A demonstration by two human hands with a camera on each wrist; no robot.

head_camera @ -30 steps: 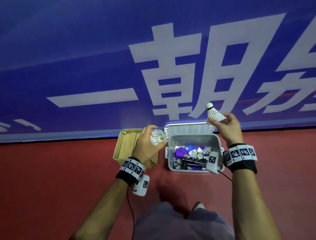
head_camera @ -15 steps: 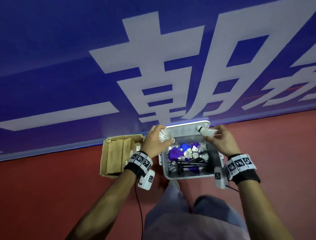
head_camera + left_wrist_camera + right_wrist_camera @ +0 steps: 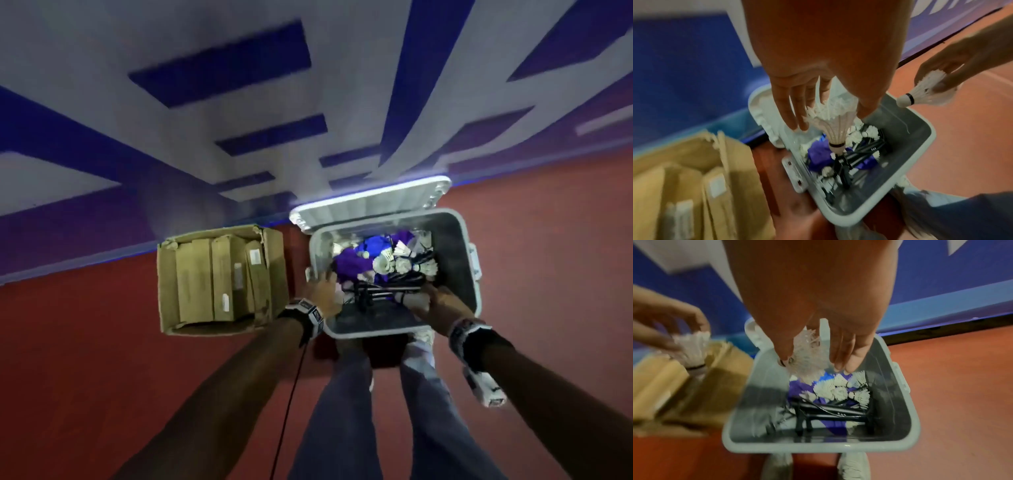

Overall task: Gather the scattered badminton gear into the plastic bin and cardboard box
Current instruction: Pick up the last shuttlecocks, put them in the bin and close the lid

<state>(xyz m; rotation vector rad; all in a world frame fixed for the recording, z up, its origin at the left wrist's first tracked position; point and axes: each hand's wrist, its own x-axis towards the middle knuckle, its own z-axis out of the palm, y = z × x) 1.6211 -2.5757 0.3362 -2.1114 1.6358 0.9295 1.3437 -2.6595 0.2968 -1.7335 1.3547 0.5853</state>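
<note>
The grey plastic bin (image 3: pixel 459 274) stands on the red floor with its lid (image 3: pixel 370 205) tipped back against the wall. Inside lie several white shuttlecocks (image 3: pixel 404 263), purple cloth (image 3: pixel 349 267) and black rods (image 3: pixel 830 413). My left hand (image 3: pixel 830 121) hangs over the bin's left side and pinches a shuttlecock (image 3: pixel 835 129) by its skirt, cork down. My right hand (image 3: pixel 812 366) hangs over the near right part and grips another shuttlecock (image 3: pixel 807 356). The cardboard box (image 3: pixel 164 274) with long brown tubes (image 3: pixel 222 274) sits just left of the bin.
A blue wall banner (image 3: pixel 239 102) with large white characters rises right behind the bin and box. Red floor (image 3: pixel 548 274) stretches to the right and left. My legs and shoes (image 3: pixel 853 467) stand against the bin's near wall.
Both hands have dropped from above the bin's rim down into its opening, each still holding its shuttlecock. My head has moved in closer over the bin.
</note>
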